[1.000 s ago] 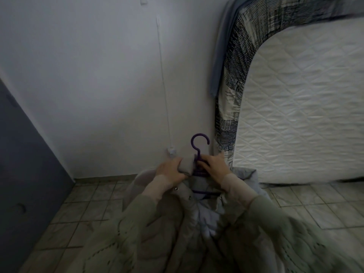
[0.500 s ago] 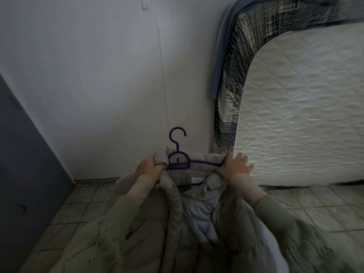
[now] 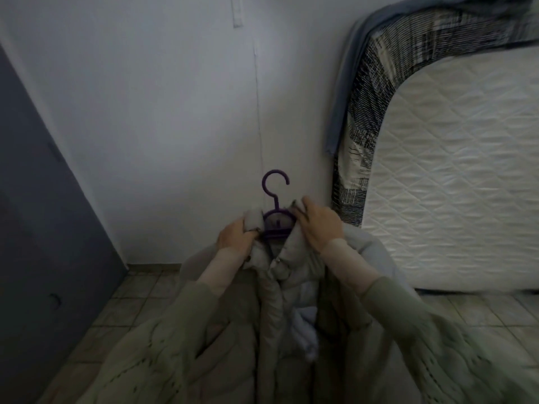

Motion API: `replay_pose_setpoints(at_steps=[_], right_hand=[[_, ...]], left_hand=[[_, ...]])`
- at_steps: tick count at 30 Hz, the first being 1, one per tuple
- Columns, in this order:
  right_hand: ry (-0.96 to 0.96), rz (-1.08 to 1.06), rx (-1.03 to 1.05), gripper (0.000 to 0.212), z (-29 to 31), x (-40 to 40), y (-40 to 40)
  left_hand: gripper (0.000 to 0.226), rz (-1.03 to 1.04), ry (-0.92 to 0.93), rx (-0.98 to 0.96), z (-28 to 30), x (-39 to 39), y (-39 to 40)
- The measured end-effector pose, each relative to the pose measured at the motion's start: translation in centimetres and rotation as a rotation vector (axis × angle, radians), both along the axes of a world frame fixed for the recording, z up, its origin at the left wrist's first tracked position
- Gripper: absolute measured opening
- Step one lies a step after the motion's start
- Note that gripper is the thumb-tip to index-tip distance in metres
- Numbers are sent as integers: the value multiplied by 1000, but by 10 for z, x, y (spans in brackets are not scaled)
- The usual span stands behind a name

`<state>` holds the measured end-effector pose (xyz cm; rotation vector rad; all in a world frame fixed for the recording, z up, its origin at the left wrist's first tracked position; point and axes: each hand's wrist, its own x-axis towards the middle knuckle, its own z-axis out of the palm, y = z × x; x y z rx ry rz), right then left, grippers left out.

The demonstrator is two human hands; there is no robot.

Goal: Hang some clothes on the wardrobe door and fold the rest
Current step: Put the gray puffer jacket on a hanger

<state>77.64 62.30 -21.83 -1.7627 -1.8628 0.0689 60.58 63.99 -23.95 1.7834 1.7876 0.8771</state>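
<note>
A grey quilted jacket [image 3: 274, 301] hangs in front of me on a purple plastic hanger [image 3: 275, 211], whose hook sticks up above the collar. My left hand [image 3: 234, 236] grips the left side of the collar. My right hand [image 3: 319, 225] grips the right side of the collar, close to the hanger's neck. The two collar halves meet just below the hanger. The hanger's arms are hidden inside the jacket.
A white wall [image 3: 175, 112] stands straight ahead with a thin cable running down it. A dark grey door or panel [image 3: 43, 214] fills the left. A quilted white mattress [image 3: 455, 176] with patterned edging leans on the right. Tiled floor [image 3: 495, 325] lies below.
My right hand has moved left from the hanger's outer arm to the collar by its neck, pulling the jacket's right side over the hanger. The collar halves have come together.
</note>
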Motion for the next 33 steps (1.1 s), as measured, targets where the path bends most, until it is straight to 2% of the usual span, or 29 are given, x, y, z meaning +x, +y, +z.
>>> replay_pose_setpoints(at_steps=[2,4,6,9,13,15,18,20,23,26,29,33], right_hand=[[-9,-6,141,47,6,-1,0],[1,-50,352,60,9,3,2],[31,-110,433,66,12,10,3],[10,-180,341,69,12,19,5],[-6,-221,264,52,12,29,20],[88,-129,196,54,10,36,33],[319,79,7,42,-1,46,47],[309,119,-82,43,-19,50,55],[205,54,-146,45,-56,51,66],[141,-110,-69,40,-95,50,73],[278,-237,-152,44,-119,44,74],[463,-192,-208,58,-139,45,85]], left_hand=[[43,53,-142,16,14,-2,-4],[49,64,-277,37,25,-3,-8],[49,63,-348,51,33,1,-13],[43,53,-344,17,39,9,-15],[34,33,-282,12,34,18,8],[36,43,-301,5,27,21,25],[47,73,-278,-62,2,21,50],[55,92,-318,-116,-24,19,63],[61,140,-381,-199,-66,21,80],[59,175,-382,-295,-112,25,100],[57,203,-355,-327,-144,32,118],[46,241,-348,-375,-161,38,139]])
